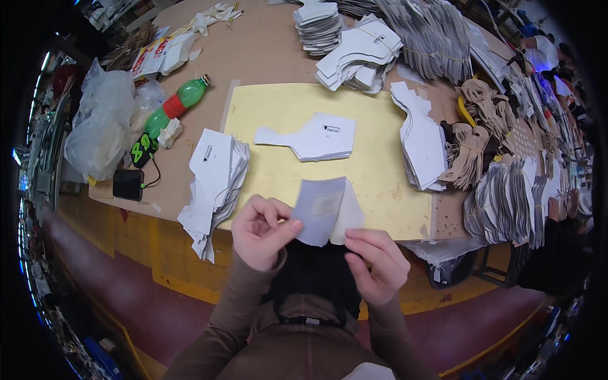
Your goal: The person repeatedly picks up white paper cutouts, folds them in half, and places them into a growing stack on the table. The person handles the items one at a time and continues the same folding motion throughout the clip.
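Observation:
A small grey-and-white sheet piece [320, 209] is held up between my hands at the near edge of the yellow board. My left hand [261, 229] pinches its grey side between thumb and fingers. At its paler right-hand flap [348, 218], my right hand [378, 264] grips the lower corner with closed fingers. The piece looks folded or peeled into two layers; I cannot tell which. Beyond it, a short stack of white cut pieces [323, 138] lies flat on the yellow board [386, 202]. Another stack of white pieces [215, 180] is fanned out to the left of my left hand.
More white pieces [421, 139] lie at the board's right edge, near bundled beige strips [467, 152] and grey-edged stacks [500, 202]. Tall bundles [430, 41] stand at the back. On the left are a green bottle [190, 94], a plastic bag [98, 126] and a black device [128, 184] with a cable.

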Available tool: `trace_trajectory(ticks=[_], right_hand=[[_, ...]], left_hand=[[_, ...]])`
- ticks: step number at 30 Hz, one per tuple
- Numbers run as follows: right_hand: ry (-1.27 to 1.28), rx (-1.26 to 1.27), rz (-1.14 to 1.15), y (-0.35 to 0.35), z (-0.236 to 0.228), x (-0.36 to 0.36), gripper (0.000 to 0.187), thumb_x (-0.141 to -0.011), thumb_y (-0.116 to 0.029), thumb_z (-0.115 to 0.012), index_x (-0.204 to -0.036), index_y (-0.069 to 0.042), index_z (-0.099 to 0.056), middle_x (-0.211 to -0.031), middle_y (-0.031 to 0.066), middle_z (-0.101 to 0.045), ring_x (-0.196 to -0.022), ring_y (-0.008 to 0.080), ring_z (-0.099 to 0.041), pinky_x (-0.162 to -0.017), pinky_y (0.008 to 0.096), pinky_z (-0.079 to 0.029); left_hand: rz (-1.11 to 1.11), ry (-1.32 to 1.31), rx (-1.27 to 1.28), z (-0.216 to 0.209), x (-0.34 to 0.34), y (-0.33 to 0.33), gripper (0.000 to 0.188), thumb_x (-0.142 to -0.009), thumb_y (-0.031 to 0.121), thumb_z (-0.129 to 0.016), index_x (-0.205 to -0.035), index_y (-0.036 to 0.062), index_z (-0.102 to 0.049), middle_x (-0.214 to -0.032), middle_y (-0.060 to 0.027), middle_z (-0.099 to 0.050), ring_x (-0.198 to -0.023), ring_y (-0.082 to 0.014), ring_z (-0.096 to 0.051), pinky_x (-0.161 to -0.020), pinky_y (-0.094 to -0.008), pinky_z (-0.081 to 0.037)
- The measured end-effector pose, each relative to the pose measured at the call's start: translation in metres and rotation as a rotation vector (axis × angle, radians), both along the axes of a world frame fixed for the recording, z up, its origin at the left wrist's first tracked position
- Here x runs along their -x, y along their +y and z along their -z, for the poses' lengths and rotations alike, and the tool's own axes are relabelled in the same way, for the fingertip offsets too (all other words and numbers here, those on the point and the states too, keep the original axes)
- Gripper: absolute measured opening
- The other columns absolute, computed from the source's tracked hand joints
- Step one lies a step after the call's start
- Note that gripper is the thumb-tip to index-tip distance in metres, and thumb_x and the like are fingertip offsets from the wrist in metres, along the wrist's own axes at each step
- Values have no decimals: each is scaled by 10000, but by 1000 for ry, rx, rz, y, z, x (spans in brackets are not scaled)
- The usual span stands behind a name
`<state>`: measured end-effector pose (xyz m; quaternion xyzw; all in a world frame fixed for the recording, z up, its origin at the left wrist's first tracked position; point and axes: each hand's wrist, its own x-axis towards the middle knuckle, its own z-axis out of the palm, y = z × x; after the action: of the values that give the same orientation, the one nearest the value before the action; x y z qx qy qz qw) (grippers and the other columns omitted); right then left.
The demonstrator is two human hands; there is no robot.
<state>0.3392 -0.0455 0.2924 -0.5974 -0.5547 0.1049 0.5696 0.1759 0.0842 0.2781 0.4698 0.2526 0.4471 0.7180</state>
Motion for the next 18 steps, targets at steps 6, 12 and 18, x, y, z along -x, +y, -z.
trace_trajectory(ticks=[6, 12, 18], right_hand=[[275, 58, -158, 36, -16, 27, 307, -809, 17, -807, -1097, 53, -707, -1102, 143, -716, -937, 228, -728, -764, 323, -608], [795, 192, -156, 32, 5, 37, 198, -887, 61, -723, -1083, 84, -706, -1082, 129, -722, -935, 147, -715, -760, 278, -605], [494, 340, 101, 32, 33, 35, 142, -894, 71, -689, -1032, 87, -721, -1011, 135, -742, -846, 151, -720, -745, 266, -592]], left_hand=[[-111, 34, -206, -18, 9, -23, 369, -818, -136, -753, -762, 47, -437, -994, -206, -695, -853, -152, -687, -742, -278, -567], [-7, 122, -35, -8, 16, -23, 358, -878, -136, -690, -774, 52, -403, -1092, -242, -690, -908, -152, -684, -769, -279, -578], [118, 167, 182, 41, 2, -12, 340, -930, -91, -653, -792, 57, -380, -1132, -214, -682, -948, -138, -659, -825, -280, -570]])
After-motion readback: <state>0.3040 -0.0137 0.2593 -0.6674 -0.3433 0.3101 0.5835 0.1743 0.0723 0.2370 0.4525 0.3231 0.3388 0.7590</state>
